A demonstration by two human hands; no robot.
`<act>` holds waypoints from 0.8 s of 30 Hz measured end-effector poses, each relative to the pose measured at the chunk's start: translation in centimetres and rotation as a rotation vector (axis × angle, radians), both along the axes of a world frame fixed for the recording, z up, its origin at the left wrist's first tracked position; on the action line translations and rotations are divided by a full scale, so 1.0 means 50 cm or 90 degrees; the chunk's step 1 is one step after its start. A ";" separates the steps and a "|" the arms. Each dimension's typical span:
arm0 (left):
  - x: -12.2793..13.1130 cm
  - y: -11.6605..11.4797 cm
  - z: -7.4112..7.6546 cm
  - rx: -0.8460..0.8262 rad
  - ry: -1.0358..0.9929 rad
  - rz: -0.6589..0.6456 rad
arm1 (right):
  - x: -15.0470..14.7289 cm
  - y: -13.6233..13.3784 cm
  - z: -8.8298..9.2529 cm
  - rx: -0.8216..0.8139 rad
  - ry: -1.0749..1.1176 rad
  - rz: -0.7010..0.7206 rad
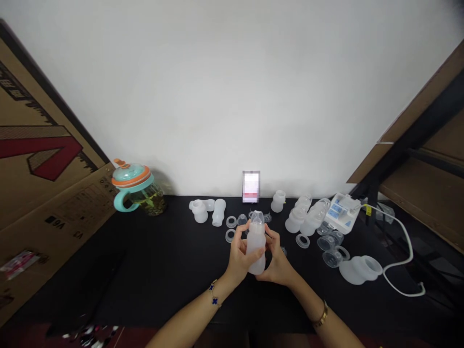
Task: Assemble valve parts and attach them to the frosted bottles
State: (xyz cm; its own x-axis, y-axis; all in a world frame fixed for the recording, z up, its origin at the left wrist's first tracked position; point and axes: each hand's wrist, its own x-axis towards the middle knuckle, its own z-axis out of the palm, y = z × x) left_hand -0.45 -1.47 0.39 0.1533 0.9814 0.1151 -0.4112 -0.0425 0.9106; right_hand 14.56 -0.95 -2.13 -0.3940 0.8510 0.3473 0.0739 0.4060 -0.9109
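Note:
Between my two hands is a frosted white baby bottle (pixel 255 244) with a clear nipple at its top, held nearly upright above the black table. My left hand (pixel 239 253) wraps around its left side, thumb across the front. My right hand (pixel 277 261) grips it from the right, with fingers near the collar and base. Behind the bottle lie clear nipples (pixel 242 220) and white collar rings (pixel 231 222), some partly hidden by my hands. A small open bottle (pixel 278 201) stands farther back. To the right, assembled bottles (pixel 296 217) sit close together near a loose ring (pixel 302 240).
A glass teapot (pixel 152 199) with a teal and orange lid stands left. White bottles (pixel 199 211) are at back left; a lit screen (pixel 251 187) leans on the wall. Clear caps (pixel 331 258), a wide bottle (pixel 358 269), a white device (pixel 342 212) and its cable (pixel 409 241) occupy the right.

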 end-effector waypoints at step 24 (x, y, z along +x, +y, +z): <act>-0.012 0.032 -0.013 -0.018 -0.006 0.039 | -0.006 0.003 0.021 -0.043 -0.003 -0.001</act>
State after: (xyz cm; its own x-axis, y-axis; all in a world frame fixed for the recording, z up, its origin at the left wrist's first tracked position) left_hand -1.03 0.11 -0.27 0.0924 0.9918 0.0887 -0.4173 -0.0424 0.9078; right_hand 14.25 -0.80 -1.06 -0.3947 0.8729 0.2869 0.0793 0.3434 -0.9358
